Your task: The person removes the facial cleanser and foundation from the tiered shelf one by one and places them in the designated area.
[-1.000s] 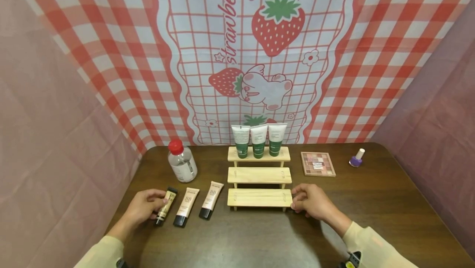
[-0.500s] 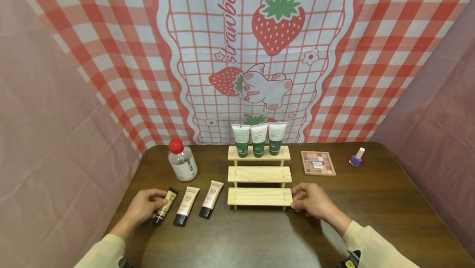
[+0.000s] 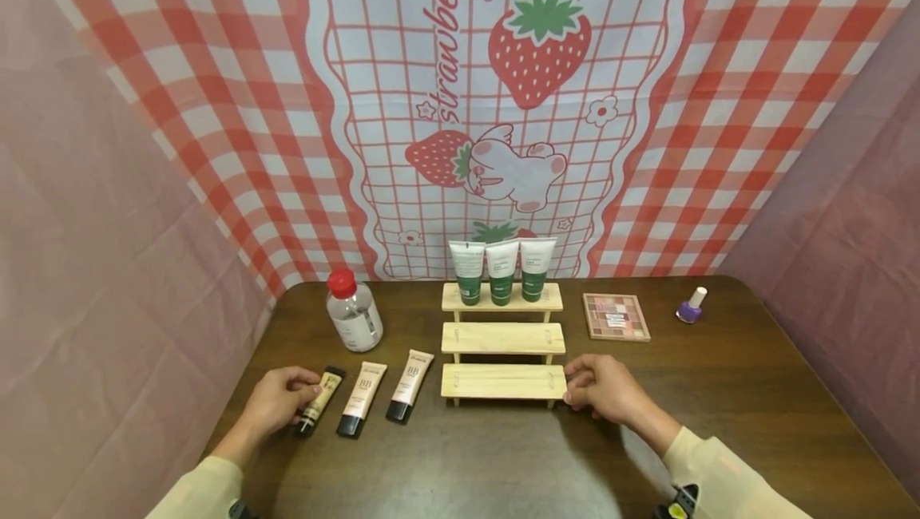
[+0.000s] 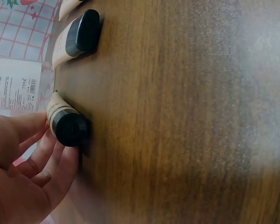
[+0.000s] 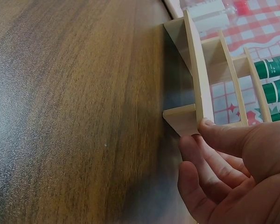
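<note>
The gold tube [image 3: 323,398] sits just right of the left hand [image 3: 276,401], pinched between thumb and fingers. Its long axis slants from the black cap at the near left to the far right, roughly matching the two beige tubes [image 3: 362,393] to its right; whether it touches the counter [image 3: 460,471] is unclear. Beyond them stands the wooden stand [image 3: 503,382], its lowest shelf's right end pinched by the right hand [image 3: 607,391], well apart from the tube.

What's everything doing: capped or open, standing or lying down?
Gold tube: capped, pinched by left grip
Two BB tubes: capped, lying down
Wooden stand: upright, pinched by right grip
Three green tubes: upright on stand
Bottle: capped, upright
Palette: flat, unclear if open
Nail polish: capped, upright
</note>
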Demonstrator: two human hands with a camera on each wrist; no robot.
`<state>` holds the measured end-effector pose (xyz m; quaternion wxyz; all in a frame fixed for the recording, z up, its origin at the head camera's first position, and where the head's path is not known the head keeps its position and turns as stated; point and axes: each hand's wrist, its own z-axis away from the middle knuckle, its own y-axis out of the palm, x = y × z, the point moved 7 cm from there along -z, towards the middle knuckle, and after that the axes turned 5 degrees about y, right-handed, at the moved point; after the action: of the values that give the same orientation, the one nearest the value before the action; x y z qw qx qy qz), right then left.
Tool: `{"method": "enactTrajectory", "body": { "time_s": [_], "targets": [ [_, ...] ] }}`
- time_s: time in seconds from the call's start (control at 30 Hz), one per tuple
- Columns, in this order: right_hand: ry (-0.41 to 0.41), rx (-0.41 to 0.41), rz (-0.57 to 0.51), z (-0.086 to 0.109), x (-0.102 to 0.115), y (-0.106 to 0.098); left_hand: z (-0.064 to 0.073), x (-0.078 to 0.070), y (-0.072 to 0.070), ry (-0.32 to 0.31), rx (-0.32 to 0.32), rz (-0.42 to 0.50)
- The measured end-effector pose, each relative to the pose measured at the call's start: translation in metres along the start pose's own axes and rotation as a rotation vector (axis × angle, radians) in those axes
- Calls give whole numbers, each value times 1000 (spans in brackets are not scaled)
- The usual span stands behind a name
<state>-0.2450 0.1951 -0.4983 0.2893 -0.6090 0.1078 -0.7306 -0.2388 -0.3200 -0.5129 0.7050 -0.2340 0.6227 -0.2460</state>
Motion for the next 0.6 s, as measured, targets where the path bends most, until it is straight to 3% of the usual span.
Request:
{"method": "enactTrajectory", "body": {
  "time_s": [0.2, 0.33, 0.47, 0.53, 0.6],
  "targets": [
    [-6, 2, -7, 0, 1, 0, 2, 1, -2, 12, -17, -19],
    [-1, 5, -6, 0, 1, 1, 3, -12, -10, 79, -100, -168],
    [10, 1, 4, -1, 0, 1, 5, -54, -12, 227, -243, -285],
    [17, -8, 13, -1, -1, 2, 4, -84, -4, 320, -272, -254],
    [14, -16, 31, -2, 0, 2, 0, -114, 7, 399, -253, -187]
  ]
}}
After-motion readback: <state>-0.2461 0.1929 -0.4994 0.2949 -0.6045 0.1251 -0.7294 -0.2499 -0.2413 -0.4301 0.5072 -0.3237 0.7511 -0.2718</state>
